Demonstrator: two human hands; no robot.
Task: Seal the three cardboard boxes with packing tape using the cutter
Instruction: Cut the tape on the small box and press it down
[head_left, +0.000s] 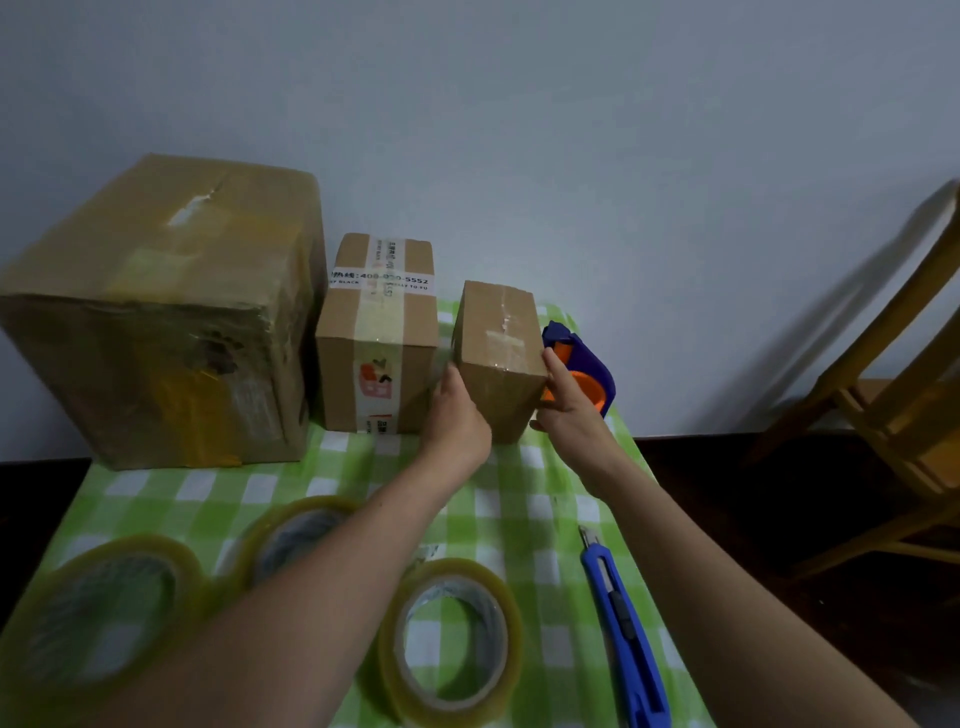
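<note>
Three cardboard boxes stand along the wall on a green checked cloth: a large box (161, 312) at left, a medium box (376, 332) with printed tape in the middle, and a small box (498, 348) at right. My left hand (457, 410) holds the small box's left side, and my right hand (569, 405) holds its right side. A blue utility cutter (623, 629) lies near the cloth's right edge. Three rolls of clear tape lie in front: one (452, 644) near the middle, one (296, 535) behind my left forearm, one (98, 608) at left.
A blue and orange tape dispenser (582, 364) sits just behind my right hand beside the small box. A wooden chair (893, 395) stands to the right of the table. The white wall is right behind the boxes. Dark floor lies past the cloth's edges.
</note>
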